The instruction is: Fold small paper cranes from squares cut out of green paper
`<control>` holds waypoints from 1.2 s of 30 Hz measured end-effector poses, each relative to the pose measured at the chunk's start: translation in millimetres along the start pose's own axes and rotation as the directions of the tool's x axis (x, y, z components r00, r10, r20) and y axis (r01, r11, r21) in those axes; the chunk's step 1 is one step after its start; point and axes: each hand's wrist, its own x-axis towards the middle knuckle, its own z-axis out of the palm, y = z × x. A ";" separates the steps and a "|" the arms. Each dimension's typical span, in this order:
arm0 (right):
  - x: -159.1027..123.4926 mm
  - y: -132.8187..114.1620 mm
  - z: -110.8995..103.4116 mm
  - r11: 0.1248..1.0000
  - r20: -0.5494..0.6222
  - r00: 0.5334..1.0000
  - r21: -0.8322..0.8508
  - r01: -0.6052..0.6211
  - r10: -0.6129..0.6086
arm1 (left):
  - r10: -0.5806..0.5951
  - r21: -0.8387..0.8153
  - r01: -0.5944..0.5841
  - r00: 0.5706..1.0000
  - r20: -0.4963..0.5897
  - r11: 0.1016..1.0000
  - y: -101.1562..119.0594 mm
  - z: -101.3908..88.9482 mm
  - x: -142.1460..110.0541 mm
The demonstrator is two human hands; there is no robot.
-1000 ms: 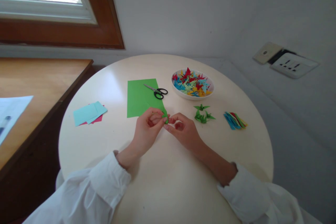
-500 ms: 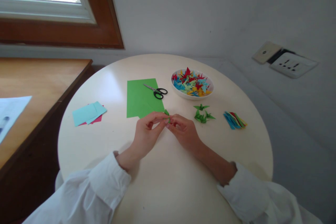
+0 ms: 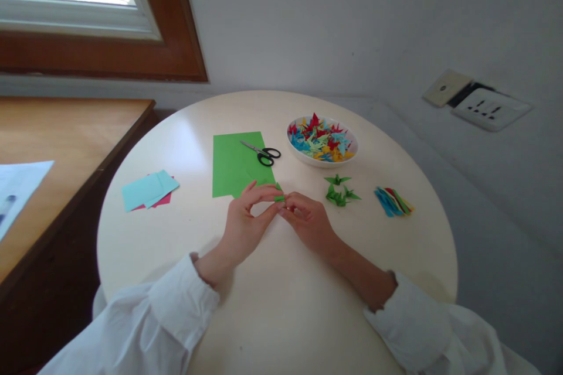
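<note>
Between my fingertips is a small folded piece of green paper (image 3: 279, 198), partly hidden by the fingers. My left hand (image 3: 247, 217) pinches it from the left with thumb and fingers. From the right, my right hand (image 3: 310, 220) grips its other side, and the two hands meet at the paper. Just beyond my left hand lies a green sheet (image 3: 235, 164), with black-handled scissors (image 3: 266, 156) resting across its right edge. Several folded green paper cranes (image 3: 338, 194) sit to the right, past my right hand.
A white bowl (image 3: 303, 158) full of colourful paper cranes stands at the back of the round table (image 3: 272, 310). Paper strips (image 3: 393, 201) lie at the right, and light-blue and pink sheets (image 3: 149, 188) at the left. A wooden desk (image 3: 83, 129) adjoins on the left.
The green paper has turned between my fingertips, showing a flat folded strip. My left fingers have lifted and spread slightly. My right hand has barely moved.
</note>
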 end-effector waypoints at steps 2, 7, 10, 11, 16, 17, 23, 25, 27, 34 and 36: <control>-0.3 2.1 0.0 1.000 -0.013 1.000 0.008 0.011 -0.011 | -0.009 0.023 0.009 1.000 -0.005 1.000 0.9 -0.2 0.5; -0.6 1.6 -0.8 1.000 -0.039 0.999 0.020 0.023 -0.023 | -0.019 0.023 0.018 1.000 0.014 1.000 1.4 -0.5 0.1; -0.7 0.0 -1.6 0.999 -0.054 0.998 0.002 0.032 -0.032 | -0.031 -0.021 0.032 0.999 0.034 0.999 -0.4 -0.2 -0.6; -0.7 -0.3 -1.9 0.999 -0.054 0.998 0.001 0.038 -0.038 | -0.033 -0.035 0.034 0.999 0.039 0.999 -0.9 -0.1 -0.8; -1.1 -1.2 -3.5 0.998 -0.051 0.997 -0.003 0.061 -0.062 | -0.025 -0.045 0.028 0.996 0.083 0.999 -0.4 -0.6 -1.6; -1.2 -1.7 -3.7 0.998 -0.051 0.997 0.000 0.066 -0.066 | -0.025 -0.044 0.029 0.995 0.092 0.999 0.0 -0.8 -1.9; -2.1 -4.9 -2.4 0.995 -0.089 0.991 -0.005 0.102 -0.102 | -0.040 -0.013 0.041 0.996 0.080 0.999 0.0 -1.8 -3.6; -2.6 -5.6 -1.8 0.994 -0.096 0.989 -0.011 0.109 -0.109 | -0.029 -0.001 0.029 0.997 0.068 1.000 -0.5 -2.0 -3.9; -3.1 -6.4 -1.8 0.994 -0.092 0.989 -0.009 0.112 -0.112 | -0.005 0.010 0.005 0.998 0.064 1.000 -1.0 -2.3 -3.9; -4.6 -8.8 -4.7 0.986 -0.051 0.991 0.114 0.126 -0.120 | 0.084 0.063 -0.089 0.993 0.082 0.994 0.5 -2.8 -3.0; -4.3 -8.9 -4.9 0.983 -0.046 0.995 0.153 0.099 -0.093 | 0.109 0.089 -0.116 0.991 0.083 0.989 1.7 -3.1 -2.5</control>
